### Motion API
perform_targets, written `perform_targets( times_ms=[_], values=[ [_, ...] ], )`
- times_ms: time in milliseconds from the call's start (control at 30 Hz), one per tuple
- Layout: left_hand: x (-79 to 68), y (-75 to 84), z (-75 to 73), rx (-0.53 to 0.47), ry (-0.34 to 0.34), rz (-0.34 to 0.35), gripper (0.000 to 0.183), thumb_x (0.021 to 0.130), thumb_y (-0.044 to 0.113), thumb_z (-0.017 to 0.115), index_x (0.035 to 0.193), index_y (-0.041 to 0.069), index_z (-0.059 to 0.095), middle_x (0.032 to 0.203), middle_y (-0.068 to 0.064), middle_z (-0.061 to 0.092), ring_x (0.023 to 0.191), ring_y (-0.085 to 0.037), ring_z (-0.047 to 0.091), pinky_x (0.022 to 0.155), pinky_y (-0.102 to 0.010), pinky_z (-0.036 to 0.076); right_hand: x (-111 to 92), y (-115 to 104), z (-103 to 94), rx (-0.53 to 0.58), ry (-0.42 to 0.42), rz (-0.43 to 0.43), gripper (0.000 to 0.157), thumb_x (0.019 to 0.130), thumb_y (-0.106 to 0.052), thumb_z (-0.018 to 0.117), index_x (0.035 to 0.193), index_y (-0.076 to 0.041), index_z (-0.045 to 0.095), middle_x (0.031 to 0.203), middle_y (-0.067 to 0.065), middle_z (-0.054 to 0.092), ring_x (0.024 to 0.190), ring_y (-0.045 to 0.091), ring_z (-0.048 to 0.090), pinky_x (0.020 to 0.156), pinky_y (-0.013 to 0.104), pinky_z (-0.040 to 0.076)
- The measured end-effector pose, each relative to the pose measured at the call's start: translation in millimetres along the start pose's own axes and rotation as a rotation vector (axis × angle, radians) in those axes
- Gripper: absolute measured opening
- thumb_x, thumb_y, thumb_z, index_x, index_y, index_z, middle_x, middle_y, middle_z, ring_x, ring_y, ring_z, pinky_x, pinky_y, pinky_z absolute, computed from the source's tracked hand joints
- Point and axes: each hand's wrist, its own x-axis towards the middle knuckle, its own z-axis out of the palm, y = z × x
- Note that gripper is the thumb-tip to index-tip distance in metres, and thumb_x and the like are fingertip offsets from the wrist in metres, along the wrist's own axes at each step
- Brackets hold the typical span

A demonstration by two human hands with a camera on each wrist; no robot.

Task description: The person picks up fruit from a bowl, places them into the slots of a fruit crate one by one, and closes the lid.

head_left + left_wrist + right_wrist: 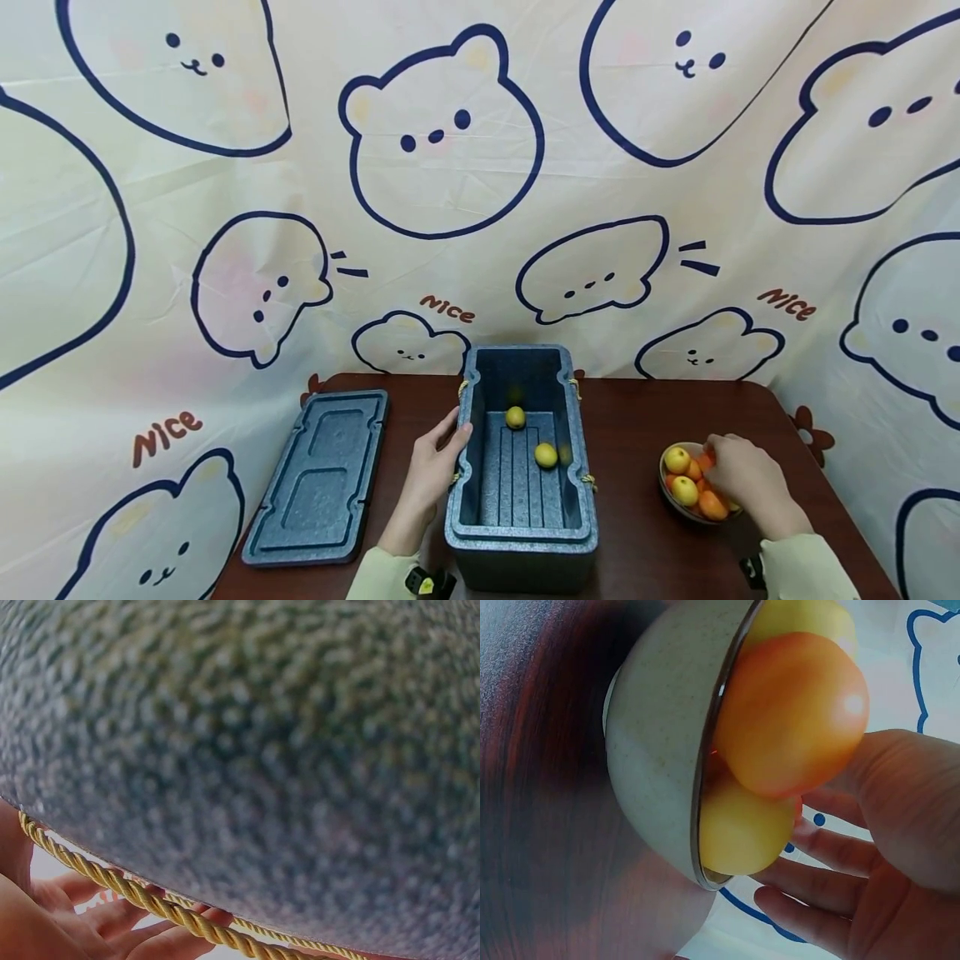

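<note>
My left hand (435, 458) rests against the left side of a blue-grey foam box (521, 540), its thumb at the rim. In the left wrist view its fingers (169, 941) extend behind a twisted gold rope (199, 924) along the box's speckled wall (240, 750). Two yellow fruits, one farther back (515, 417) and one nearer (546, 455), lie on the box floor. To the right, my right hand (750, 479) reaches over a bowl (656, 742) of yellow and orange fruits. Its thumb and fingers close round an orange fruit (705, 460), mostly hidden in the right wrist view.
A matching blue-grey lid (318, 479) lies flat left of the box. Everything stands on a dark brown wooden table (630, 467). Behind it hangs a pale cloth (442, 192) printed with cartoon bears.
</note>
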Motion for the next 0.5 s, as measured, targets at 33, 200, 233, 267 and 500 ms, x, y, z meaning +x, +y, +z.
perform_targets(
  times_ms=[33,200,233,267,500],
  values=[
    [0.3,-0.3,0.1,0.002,0.000,-0.001,0.061,0.103,0.037,0.059,0.153,0.006,0.044,0.156,-0.019,0.041,0.142,-0.035,0.039,0.108,-0.054,0.042,-0.3,0.2,-0.1,0.001,-0.001,0.001,0.028,0.080,-0.015,0.079,0.100,0.000,0.069,0.091,0.014,0.065,0.072,0.028,0.059,0.067,0.055,0.054],
    [0.3,-1.2,-0.4,0.005,-0.005,-0.005,0.061,0.103,0.037,0.059,0.154,0.007,0.043,0.157,-0.018,0.041,0.142,-0.034,0.040,0.108,-0.053,0.042,-1.6,0.5,-0.3,0.010,0.000,-0.009,0.029,0.079,-0.016,0.081,0.100,0.001,0.069,0.091,0.014,0.065,0.072,0.027,0.059,0.068,0.055,0.054],
    [0.7,-1.5,-0.4,0.003,-0.007,-0.006,0.061,0.104,0.037,0.059,0.154,0.006,0.043,0.157,-0.018,0.041,0.142,-0.035,0.040,0.108,-0.054,0.042,-1.6,0.5,-0.5,0.014,0.002,-0.013,0.029,0.079,-0.015,0.081,0.100,0.001,0.069,0.091,0.014,0.065,0.072,0.027,0.059,0.069,0.055,0.054],
    [0.8,-1.7,-0.4,0.001,-0.008,-0.006,0.061,0.104,0.036,0.059,0.154,0.006,0.043,0.157,-0.018,0.040,0.142,-0.035,0.039,0.108,-0.054,0.042,-1.7,0.5,-0.8,0.019,0.001,-0.017,0.030,0.078,-0.015,0.081,0.100,0.001,0.068,0.092,0.015,0.064,0.072,0.027,0.059,0.069,0.054,0.054],
    [1.0,0.7,0.7,0.003,0.008,-0.011,0.059,0.103,0.035,0.060,0.153,0.007,0.045,0.155,-0.018,0.043,0.142,-0.033,0.040,0.110,-0.053,0.040,-4.3,0.1,-2.5,0.040,0.003,-0.040,0.030,0.078,-0.011,0.080,0.100,0.004,0.067,0.092,0.016,0.063,0.071,0.025,0.056,0.067,0.050,0.054]
  ],
)
